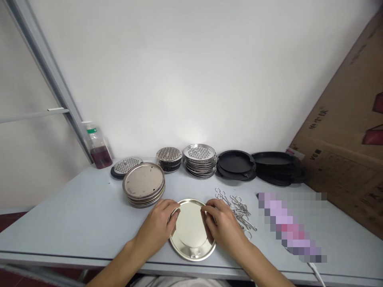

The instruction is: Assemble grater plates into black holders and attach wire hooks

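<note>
A shiny, pale gold round metal plate (191, 229) lies near the table's front edge, directly before me. On its left rim are the closed fingers of my left hand (161, 219). My right hand (223, 223) grips the opposite rim, thumb and fingers bent over the edge. To the left and behind stands a stack of round metal plates (143, 181). Several bent-wire clips (239, 209) lie loose just beyond my right hand.
Along the wall are a perforated disc (128, 165), two stacks of perforated discs (169, 155) (200, 153), and black round trays (236, 161) (275, 159). A bottle of dark red liquid (101, 155) stands left, a cardboard box (341, 159) right. A pixelated purple object (290, 227) lies nearby.
</note>
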Available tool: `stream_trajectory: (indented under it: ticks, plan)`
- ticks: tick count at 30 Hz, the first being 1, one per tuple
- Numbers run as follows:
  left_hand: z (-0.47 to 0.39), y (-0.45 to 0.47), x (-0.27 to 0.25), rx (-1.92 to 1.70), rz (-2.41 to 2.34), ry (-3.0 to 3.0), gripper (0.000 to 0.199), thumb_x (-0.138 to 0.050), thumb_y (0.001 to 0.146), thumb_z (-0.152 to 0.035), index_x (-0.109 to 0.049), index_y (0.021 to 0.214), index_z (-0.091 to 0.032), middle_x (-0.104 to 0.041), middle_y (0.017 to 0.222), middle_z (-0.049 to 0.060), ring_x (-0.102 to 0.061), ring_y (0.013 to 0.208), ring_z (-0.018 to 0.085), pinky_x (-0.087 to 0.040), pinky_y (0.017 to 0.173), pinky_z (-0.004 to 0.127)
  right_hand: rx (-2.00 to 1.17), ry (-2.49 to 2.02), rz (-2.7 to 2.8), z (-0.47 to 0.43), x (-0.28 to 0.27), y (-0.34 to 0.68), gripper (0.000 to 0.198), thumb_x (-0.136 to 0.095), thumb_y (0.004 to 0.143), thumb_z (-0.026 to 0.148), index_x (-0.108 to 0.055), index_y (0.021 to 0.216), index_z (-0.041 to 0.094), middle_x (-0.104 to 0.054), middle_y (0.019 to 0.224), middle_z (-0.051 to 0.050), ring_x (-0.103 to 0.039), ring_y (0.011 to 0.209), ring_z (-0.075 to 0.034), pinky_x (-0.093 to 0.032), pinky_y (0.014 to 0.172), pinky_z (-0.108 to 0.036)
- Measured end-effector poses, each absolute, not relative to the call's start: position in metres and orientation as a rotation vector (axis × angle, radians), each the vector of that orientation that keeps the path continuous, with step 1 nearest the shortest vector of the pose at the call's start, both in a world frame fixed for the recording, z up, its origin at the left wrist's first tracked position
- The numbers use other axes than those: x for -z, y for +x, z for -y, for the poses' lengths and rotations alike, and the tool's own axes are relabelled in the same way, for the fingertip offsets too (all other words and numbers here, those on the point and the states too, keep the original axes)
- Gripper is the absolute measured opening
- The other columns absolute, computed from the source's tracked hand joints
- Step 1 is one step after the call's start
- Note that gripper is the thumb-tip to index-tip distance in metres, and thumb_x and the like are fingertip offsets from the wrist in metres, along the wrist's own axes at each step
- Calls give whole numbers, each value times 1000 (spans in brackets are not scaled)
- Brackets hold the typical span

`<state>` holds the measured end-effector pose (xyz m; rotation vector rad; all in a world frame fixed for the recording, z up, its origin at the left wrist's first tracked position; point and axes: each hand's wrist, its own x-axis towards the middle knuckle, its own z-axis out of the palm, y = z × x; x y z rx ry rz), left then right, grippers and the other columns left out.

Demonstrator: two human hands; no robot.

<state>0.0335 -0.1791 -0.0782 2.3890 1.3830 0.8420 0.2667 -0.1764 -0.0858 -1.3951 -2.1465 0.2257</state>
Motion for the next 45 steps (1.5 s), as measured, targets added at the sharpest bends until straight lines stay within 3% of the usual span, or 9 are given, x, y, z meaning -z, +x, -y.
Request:
stream_trajectory:
  ticks: [8,13,23,28,33,39,45]
  plan:
    - [175,36,68,-776,-1379,2464,25,-49,94,-12,-63,113,-21,-66,107,5,-60,101,21,-49,92,37,-248,-1422,2160,175,86,266,29,-48,89,9,-73,98,19,-65,100,-10,-59,95,-27,-48,89,-45]
    - [126,40,36,-729,-1643,2647,26,-60,90,-14,-65,115,-18,-67,113,7,-57,109,22,-47,97,34,-277,-1413,2157,177,85,267,24,-50,94,22,-72,103,20,-64,104,-11,-59,97,-28,-47,92,-46]
    - [28,31,4,-664,-2028,2604,29,-68,86,-28,-67,112,-16,-65,114,15,-54,112,34,-46,94,45,-314,-1388,2180,181,79,265,29,-58,90,39,-70,111,22,-62,113,-12,-57,107,-29,-44,98,-47]
    - [24,27,6,-614,-2035,2619,26,-66,88,-28,-67,112,-19,-67,114,11,-56,109,30,-45,94,41,-439,-1377,2267,188,69,270,56,-65,83,54,-59,131,26,-53,135,-13,-47,127,-33,-36,108,-52]
    - [19,24,6,-627,-2023,2602,26,-67,87,-28,-67,112,-20,-67,116,11,-56,112,29,-45,96,39,-589,-1293,2415,194,68,279,95,-71,68,70,-36,149,34,-31,155,-11,-23,145,-35,-9,119,-59]
    - [18,23,0,-697,-1965,2578,19,-71,84,-25,-69,101,-19,-69,111,9,-58,108,28,-46,95,39,-639,-1302,2386,192,70,280,103,-75,63,68,-30,150,37,-32,155,-10,-21,147,-34,-4,119,-58]
    - [62,24,-18,-825,-1805,2623,15,-72,84,-24,-67,98,-21,-65,117,5,-55,115,24,-44,102,37,-677,-1333,2271,191,71,282,104,-75,70,59,-21,154,32,-31,156,-12,-20,147,-36,-7,119,-61]
